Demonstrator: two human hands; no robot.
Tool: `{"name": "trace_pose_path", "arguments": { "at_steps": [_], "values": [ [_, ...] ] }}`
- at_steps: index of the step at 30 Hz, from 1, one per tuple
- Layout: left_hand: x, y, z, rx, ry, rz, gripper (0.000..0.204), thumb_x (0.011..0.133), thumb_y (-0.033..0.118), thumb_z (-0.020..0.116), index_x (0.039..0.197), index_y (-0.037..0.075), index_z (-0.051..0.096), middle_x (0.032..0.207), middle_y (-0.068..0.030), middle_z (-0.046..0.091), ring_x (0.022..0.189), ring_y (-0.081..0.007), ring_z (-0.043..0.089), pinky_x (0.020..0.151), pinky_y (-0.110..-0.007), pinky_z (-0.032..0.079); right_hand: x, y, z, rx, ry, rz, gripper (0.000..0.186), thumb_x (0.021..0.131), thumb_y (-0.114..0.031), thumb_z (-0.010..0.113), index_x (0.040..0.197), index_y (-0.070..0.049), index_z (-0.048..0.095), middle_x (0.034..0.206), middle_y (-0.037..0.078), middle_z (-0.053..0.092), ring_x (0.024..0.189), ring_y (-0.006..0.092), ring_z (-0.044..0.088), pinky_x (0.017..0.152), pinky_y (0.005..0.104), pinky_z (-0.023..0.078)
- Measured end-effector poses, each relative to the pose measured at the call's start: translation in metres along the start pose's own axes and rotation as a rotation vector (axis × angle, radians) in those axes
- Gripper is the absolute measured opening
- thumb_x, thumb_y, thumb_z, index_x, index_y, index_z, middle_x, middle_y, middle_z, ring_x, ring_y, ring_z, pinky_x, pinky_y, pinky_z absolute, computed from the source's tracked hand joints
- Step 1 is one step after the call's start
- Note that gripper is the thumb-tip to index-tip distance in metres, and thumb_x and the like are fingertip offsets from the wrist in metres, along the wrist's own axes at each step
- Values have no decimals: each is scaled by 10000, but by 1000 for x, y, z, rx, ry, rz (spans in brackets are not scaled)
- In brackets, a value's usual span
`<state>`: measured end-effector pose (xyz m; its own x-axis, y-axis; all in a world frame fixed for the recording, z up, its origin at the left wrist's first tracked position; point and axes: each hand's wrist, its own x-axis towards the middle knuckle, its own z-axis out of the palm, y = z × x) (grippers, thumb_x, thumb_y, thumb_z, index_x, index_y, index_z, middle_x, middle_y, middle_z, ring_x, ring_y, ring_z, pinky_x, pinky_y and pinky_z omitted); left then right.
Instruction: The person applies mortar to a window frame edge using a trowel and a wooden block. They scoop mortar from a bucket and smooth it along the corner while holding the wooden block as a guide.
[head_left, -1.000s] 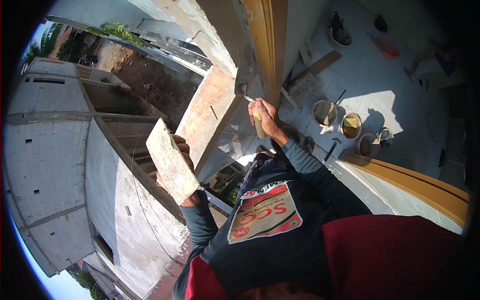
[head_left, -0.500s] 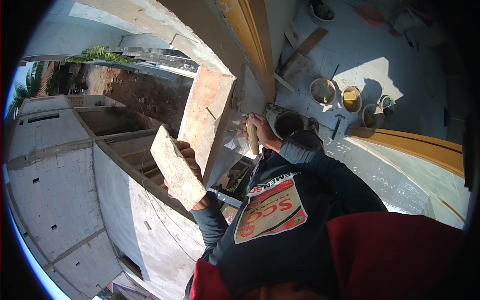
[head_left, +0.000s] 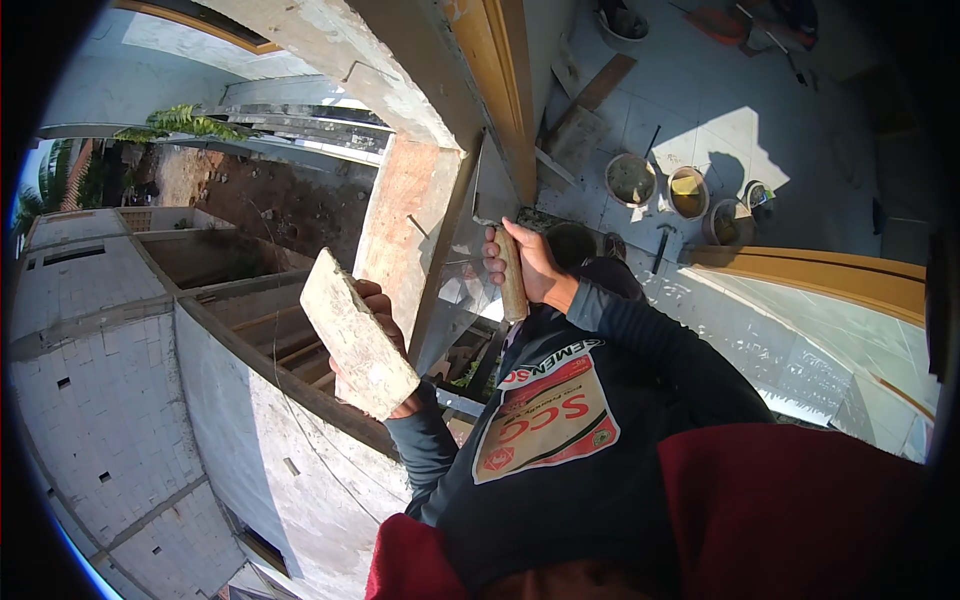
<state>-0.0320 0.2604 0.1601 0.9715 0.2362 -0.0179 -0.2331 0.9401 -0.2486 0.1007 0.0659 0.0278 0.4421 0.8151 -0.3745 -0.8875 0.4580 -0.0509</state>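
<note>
My left hand [head_left: 374, 304] is closed around a flat, pale rectangular board [head_left: 357, 345] crusted with dried plaster; its fingers show at the board's edge, and most of the palm is hidden behind it. My right hand [head_left: 537, 266] grips the thick wooden handle [head_left: 513, 288] of a trowel, whose grey blade [head_left: 490, 182] points away, close to the wall corner. Between the two hands runs a rough, patchy reddish-and-grey ledge [head_left: 392, 225], with a nail [head_left: 418, 227] sticking out of it. The board is in front of the ledge's near end.
Yellow-brown frames [head_left: 497, 80] stand at the opening. On the tiled floor to the right are several buckets, one with mortar [head_left: 631, 180] and one with a yellow sponge [head_left: 686, 186], plus a hammer [head_left: 661, 247]. At left, a pale block wall [head_left: 110, 400] and open ground [head_left: 260, 190] lie below.
My right hand has turned, so the trowel's handle and blade show more plainly. The board in my left hand has hardly shifted. The whole view has tilted slightly.
</note>
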Motion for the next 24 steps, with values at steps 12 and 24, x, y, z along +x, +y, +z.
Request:
{"name": "trace_pose_path", "arguments": {
  "at_steps": [12,24],
  "values": [
    [-4,8,-2,-16,-54,-25,927,668,-2,863,1456,39,375,1294,-75,464,1159,-179,505,1045,-345,470,-34,12,157,-35,-131,-167,369,1059,-511,480,1023,-149,539,847,-13,508,671,135,507,624,336,461],
    [-1,8,3,-50,-78,-30,854,723,38,792,1476,37,389,1328,-109,475,1201,-220,501,1061,-393,462,-97,-32,86,-878,-178,-382,431,1114,-422,401,1103,-23,567,810,94,579,587,149,550,541,307,483]
  ]
}}
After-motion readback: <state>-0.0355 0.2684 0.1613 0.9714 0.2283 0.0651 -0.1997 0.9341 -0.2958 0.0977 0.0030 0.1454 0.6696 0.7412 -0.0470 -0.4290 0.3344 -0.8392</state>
